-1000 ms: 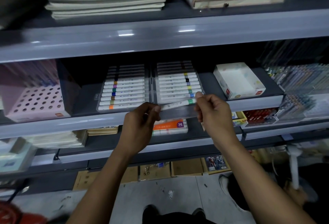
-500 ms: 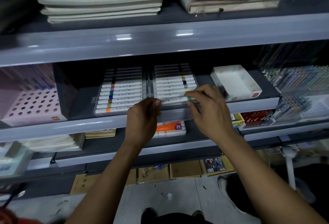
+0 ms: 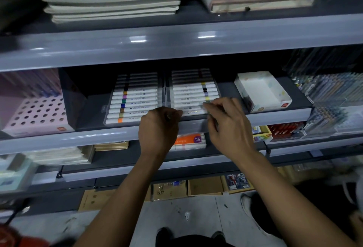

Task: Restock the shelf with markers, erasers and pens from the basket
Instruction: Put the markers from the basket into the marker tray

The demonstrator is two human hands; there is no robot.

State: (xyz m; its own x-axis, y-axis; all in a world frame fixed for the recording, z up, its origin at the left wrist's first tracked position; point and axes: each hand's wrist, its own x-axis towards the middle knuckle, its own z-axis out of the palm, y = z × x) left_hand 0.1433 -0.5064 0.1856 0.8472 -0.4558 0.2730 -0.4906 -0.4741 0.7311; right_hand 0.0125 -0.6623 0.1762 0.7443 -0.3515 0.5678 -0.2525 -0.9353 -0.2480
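Our right hand [image 3: 228, 127] is motion-blurred, so we cannot tell whether its fingertips pinch the white marker [image 3: 193, 111] or only touch it. The marker lies at the front of the right clear plastic tray [image 3: 217, 87], at 12 o'clock, among slim white barrels with colour bands. Our left hand [image 3: 159, 128] pinches the marker's near end with curled fingers. The left tray [image 3: 107, 112] holds a similar row.

White marker [image 3: 193, 112] w/ green band lies horiz at front row of right clear tray [image 3: 216, 87] on mid shelf [image 3: 59, 138], atop other white markers w/ colored bands; left tray [image 3: 107, 118] beside it also full.
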